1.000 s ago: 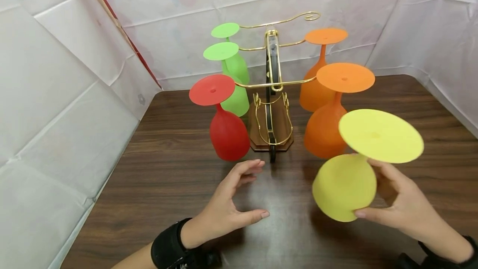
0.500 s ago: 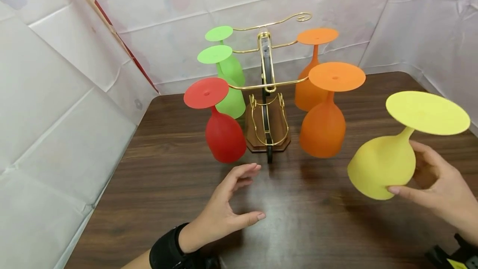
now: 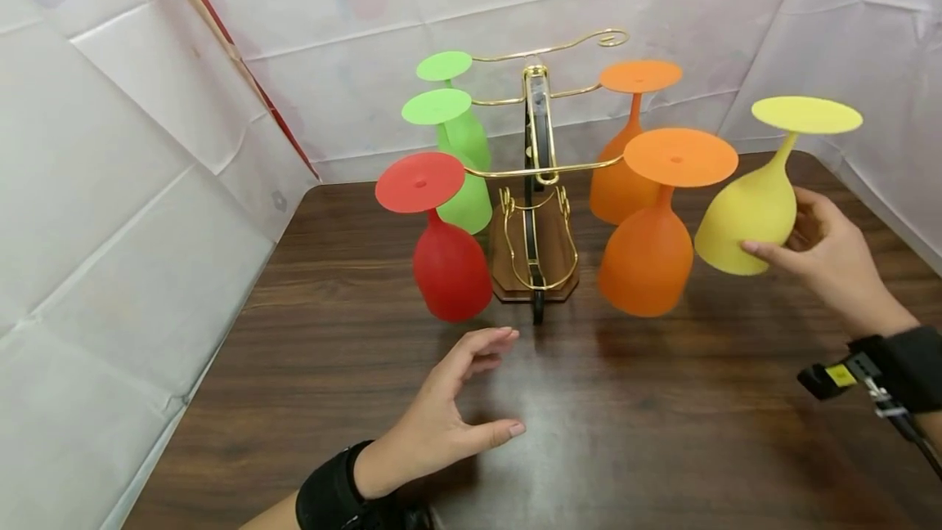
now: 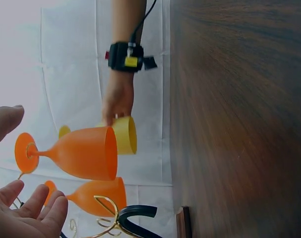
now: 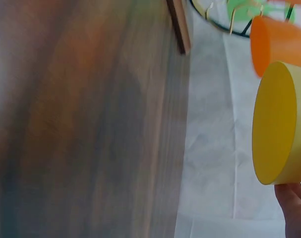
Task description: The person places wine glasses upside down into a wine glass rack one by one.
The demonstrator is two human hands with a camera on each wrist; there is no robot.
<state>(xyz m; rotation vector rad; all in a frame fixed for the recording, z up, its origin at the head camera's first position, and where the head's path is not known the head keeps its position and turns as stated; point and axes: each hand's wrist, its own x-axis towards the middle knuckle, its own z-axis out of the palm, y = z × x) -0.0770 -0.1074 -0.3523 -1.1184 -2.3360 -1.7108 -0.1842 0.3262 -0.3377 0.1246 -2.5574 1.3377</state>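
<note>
My right hand (image 3: 832,256) holds a yellow goblet (image 3: 754,215) upside down by its bowl, to the right of the rack. In the right wrist view the goblet's open rim (image 5: 274,124) shows, clear of the table. My left hand (image 3: 441,411) hovers in front of the rack with thumb and fingers spread, holding nothing. From the gold wire rack (image 3: 540,166) goblets hang by their feet: a red goblet (image 3: 450,268) and two green goblets (image 3: 464,199) on the left, two orange goblets (image 3: 646,264) on the right.
The rack stands on a wooden base (image 3: 548,244) on the dark wood table (image 3: 353,366). Its rear wire arm ends in a bare curl (image 3: 612,39) at the right. White sheeting (image 3: 368,15) closes off the back and sides.
My right hand has carried the yellow goblet first rightward, then away from me toward the back right, beside the orange goblets. The left hand has stayed almost still.
</note>
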